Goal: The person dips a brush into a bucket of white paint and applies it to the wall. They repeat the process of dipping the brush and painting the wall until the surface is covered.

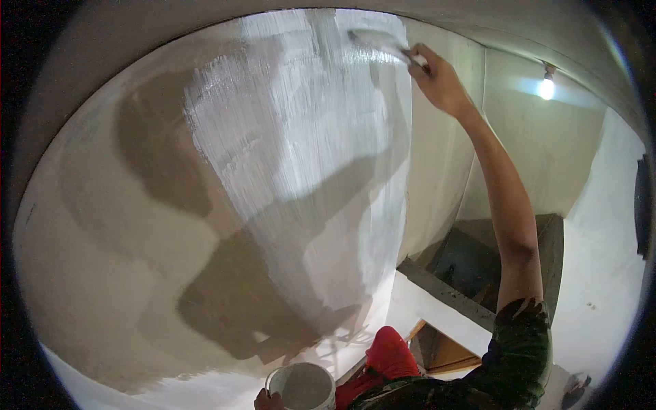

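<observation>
High at the upper right of the wall, my right hand [437,78] is closed round the handle of a wide brush [378,42], its head against the wall and blurred. White paint [321,150] covers a streaked patch of the beige wall [89,225] below and left of the brush. At the bottom edge, my left hand [268,400] holds a white bucket [301,386] by its rim or handle. The bucket has pale contents.
A lit bulb [547,87] hangs at the upper right. Below it is a dark recess with a concrete ledge [447,290]. A red-clothed knee [391,352] shows beside the bucket. Shadows of an arm and head fall on the wall.
</observation>
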Available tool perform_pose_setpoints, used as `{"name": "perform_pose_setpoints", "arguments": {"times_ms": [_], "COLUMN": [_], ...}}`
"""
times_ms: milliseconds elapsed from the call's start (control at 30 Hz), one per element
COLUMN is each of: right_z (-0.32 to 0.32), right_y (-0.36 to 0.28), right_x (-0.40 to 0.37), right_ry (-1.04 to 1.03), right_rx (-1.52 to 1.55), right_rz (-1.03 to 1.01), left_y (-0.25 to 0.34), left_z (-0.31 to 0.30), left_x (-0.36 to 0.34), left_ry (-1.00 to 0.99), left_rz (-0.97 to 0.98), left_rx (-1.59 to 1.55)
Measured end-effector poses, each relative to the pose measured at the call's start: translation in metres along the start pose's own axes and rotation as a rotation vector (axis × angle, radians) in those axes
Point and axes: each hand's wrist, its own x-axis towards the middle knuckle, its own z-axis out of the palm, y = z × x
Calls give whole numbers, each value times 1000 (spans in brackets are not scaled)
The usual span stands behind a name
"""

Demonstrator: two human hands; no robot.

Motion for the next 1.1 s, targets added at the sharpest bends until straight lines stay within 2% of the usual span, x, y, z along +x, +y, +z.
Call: {"name": "perform_pose_setpoints", "arguments": {"times_ms": [67, 133, 167, 200, 233, 267, 333, 367, 433, 467, 533, 567, 633, 700, 733, 767, 800, 833, 900, 967, 1033, 1100], "right_z": [3, 12, 15, 17, 18, 18, 30, 32, 47, 55, 43, 37, 19, 8, 8, -2, -14, -15, -17, -15, -7, 12], "right_y": [-9, -5, -4, -3, -1, 0, 12, 15, 43, 61, 51, 51, 46, 46, 71, 68, 56, 64, 69, 66, 71, 82], "right_x": [23, 43, 48, 47, 42, 35, 1, -23, -80, -107, -142, -140, -129, -94, -71, -47, -23, -1, 37, 63, 72, 64], "right_ry": [51, 77, 103, 103, 25, -54, -100, -181, -333, -406, -657, -654, -667, -377, -261, -156, -140, -41, 40, 22, -4, -55], "right_rx": [36, 26, 12, 15, -10, -38, -70, -87, -95, -86, 28, 21, 73, 14, 11, -14, -65, -15, -43, -63, -78, 90], "right_rz": [-26, -67, -109, -110, -89, -68, -85, -90, -132, -167, 122, 122, 261, 244, 180, 63, 83, -31, -86, -70, -47, -52], "left_y": [7, 22, 7, -19, -27, -35, -35, -47, -76, -67, -30, -21, -8, -32, -41, -40, -38, -34, -18, -16, -41, -73], "left_z": [-4, -16, -9, 5, 9, 13, 12, 17, 32, 28, 10, 5, 1, 15, 19, 18, 16, 14, 3, 5, 15, 33], "left_x": [-6, -11, -10, -7, -5, -2, 3, 6, 11, 10, 6, 5, 5, 6, 6, 6, 6, 6, 0, -2, 1, 8], "left_ry": [37, -45, -40, 34, 106, 104, -31, -32, 20, 17, -43, -45, -77, -22, 34, 32, 15, -1, -10, -20, 57, 51], "left_rz": [35, -31, -32, 46, 125, 122, -67, -65, 159, 161, 44, 50, -47, 4, 53, 53, 12, -28, -27, -29, 97, 133], "left_rx": [-31, -53, -54, 14, 84, 84, 99, 98, 72, 69, 84, 80, 109, 92, 75, 77, 99, 121, 103, 82, 135, 175]}}
